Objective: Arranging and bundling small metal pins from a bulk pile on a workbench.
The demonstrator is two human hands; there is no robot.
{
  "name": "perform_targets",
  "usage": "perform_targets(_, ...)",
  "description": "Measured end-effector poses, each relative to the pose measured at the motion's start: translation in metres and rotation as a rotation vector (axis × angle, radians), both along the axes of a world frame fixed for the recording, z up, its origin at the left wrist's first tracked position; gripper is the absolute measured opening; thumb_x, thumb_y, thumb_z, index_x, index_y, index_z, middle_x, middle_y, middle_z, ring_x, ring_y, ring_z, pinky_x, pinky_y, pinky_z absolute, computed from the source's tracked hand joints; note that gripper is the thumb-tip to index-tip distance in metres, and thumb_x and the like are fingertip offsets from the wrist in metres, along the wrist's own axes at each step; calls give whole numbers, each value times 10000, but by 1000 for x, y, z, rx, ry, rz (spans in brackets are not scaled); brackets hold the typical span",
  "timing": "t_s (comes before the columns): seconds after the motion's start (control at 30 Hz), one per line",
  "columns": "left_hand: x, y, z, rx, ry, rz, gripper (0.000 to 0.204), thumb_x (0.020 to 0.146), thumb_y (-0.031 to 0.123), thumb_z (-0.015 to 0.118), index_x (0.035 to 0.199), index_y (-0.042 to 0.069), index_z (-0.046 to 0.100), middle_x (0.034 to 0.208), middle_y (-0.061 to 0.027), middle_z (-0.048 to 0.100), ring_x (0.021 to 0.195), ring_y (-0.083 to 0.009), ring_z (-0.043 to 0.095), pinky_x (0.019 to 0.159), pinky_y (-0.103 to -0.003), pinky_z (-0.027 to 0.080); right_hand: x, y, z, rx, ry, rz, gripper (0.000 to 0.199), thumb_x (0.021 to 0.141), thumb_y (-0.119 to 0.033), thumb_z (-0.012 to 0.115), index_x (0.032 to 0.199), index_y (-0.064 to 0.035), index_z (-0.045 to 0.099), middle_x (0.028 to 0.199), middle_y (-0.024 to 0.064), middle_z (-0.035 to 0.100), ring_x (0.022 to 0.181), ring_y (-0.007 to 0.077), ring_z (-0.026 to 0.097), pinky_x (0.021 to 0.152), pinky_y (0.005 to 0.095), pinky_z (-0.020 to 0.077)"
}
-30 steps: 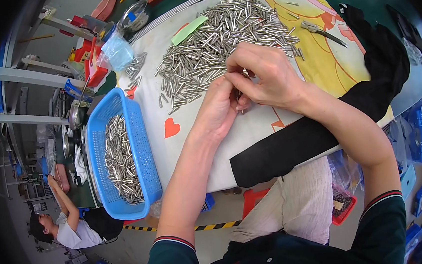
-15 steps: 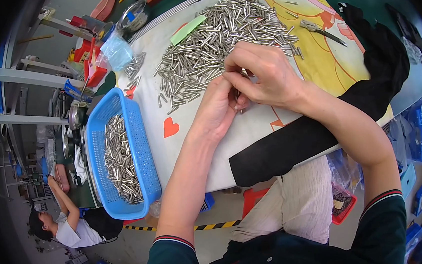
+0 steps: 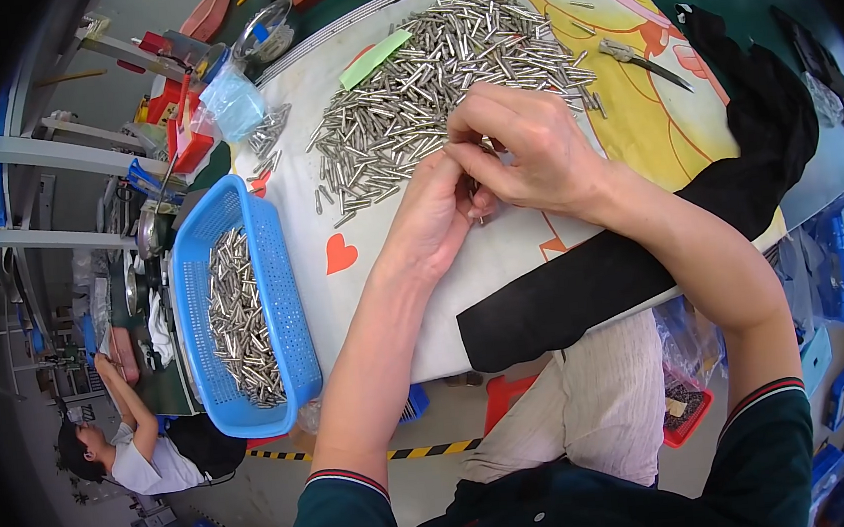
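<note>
Close together over the near edge of a heap of small silvery metal pins (image 3: 469, 54), my two hands meet with bent fingers. My left hand (image 3: 436, 212) is closed around a small metal pin, of which only a shiny tip shows below the fingers. My right hand (image 3: 532, 148) is closed too, thumb and fingertips pressed against the left hand's fingers; whatever it pinches is hidden. A pale green paper strip (image 3: 376, 61) lies on the heap's left side. To the left stands a blue plastic basket (image 3: 293, 320) with many more pins (image 3: 241, 319) in it.
A black cloth sleeve (image 3: 536, 309) lies under my right forearm along the table edge. Dark-handled pliers (image 3: 647, 63) rest on the yellow printed part of the sheet. A clear plastic bag (image 3: 232, 104) lies behind the basket. At far left, a person (image 3: 153, 453) works at another bench.
</note>
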State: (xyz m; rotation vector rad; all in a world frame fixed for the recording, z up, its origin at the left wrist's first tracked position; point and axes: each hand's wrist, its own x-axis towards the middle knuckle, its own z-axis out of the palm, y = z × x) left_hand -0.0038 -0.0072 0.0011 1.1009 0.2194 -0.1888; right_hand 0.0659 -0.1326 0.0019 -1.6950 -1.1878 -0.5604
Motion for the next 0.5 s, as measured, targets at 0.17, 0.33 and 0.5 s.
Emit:
perform_targets(0.17, 0, 2, 0, 1, -1, 6, 193, 943, 230, 473, 882, 58, 538, 643, 14, 472, 548, -75, 418, 506, -222, 315, 0, 1, 1, 3, -9, 4, 81, 750, -99, 617, 770, -66, 546, 714, 70, 557, 630, 266, 591, 533, 362, 474)
perform_targets(0.33, 0, 0, 0, -10, -4, 9, 195, 945, 223, 474, 864, 56, 534, 647, 11, 473, 550, -76, 420, 509, -223, 323, -1, 1, 2, 6, -22, 0, 86, 739, -92, 621, 764, -62, 545, 706, 73, 546, 625, 266, 586, 529, 362, 474)
perform_targets(0.5, -1, -1, 1, -27, 11, 32, 198, 941, 204, 478, 821, 52, 519, 651, 4, 474, 552, -79, 421, 508, -225, 329, 1, 1, 1, 37, -74, 11, 123, 707, -23, 660, 775, -40, 559, 691, 65, 549, 572, 213, 573, 489, 304, 454)
